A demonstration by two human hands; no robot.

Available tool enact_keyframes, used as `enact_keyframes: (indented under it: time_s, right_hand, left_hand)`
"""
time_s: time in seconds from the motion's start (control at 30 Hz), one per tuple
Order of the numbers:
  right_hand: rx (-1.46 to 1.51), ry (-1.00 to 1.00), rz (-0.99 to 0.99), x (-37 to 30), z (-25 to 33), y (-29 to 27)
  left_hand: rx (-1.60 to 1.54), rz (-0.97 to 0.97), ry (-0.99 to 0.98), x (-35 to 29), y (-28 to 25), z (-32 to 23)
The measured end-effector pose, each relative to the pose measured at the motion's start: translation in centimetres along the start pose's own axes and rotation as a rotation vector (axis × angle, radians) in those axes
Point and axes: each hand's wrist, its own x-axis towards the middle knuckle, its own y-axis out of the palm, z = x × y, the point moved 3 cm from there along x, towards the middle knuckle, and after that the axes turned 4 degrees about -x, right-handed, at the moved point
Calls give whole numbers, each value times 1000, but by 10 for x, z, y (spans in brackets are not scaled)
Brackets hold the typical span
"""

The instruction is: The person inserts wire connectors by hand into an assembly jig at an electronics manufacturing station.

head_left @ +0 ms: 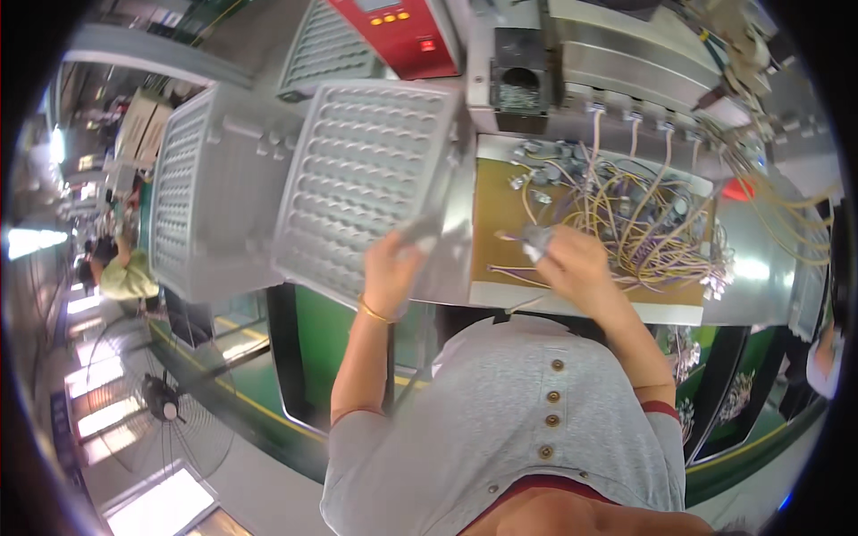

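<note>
My left hand [391, 271] is over the right edge of a pale grey tray [357, 179] with rows of round pockets. Its fingers are closed around something grey and blurred, which I cannot make out. Over the brown board [494, 192], my right hand [579, 265] pinches a small silver part with wires [536, 241]. A tangled pile of yellow and purple wires [639, 232], with small silver round parts among it, covers much of the board to the right of that hand.
A stack of grey trays [219, 196] stands at the left. Behind are a red box with buttons [407, 40], a black open-topped fixture [520, 85] and a metal machine [630, 67] with wires hanging from it. A fan [161, 397] stands at the lower left.
</note>
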Motion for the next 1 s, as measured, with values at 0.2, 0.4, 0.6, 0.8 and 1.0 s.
enact_keyframes:
  time_s: [0.2, 0.4, 0.6, 0.8, 1.0]
  right_hand:
    - [520, 441, 144, 2, -21, -8]
    - [669, 604, 48, -1, -20, 9]
    - [494, 597, 29, -3, -13, 5]
    - [506, 559, -45, 4, -1, -5]
    - [472, 564, -125, 6, 5, -19]
  left_hand:
    - [909, -435, 115, -64, -72, 55]
    - [891, -413, 177, -82, -50, 50]
    - [-12, -321, 8, -43, -36, 0]
    - [-1030, 258, -164, -9, 53, -58]
    - [-927, 295, -113, -6, 74, -69]
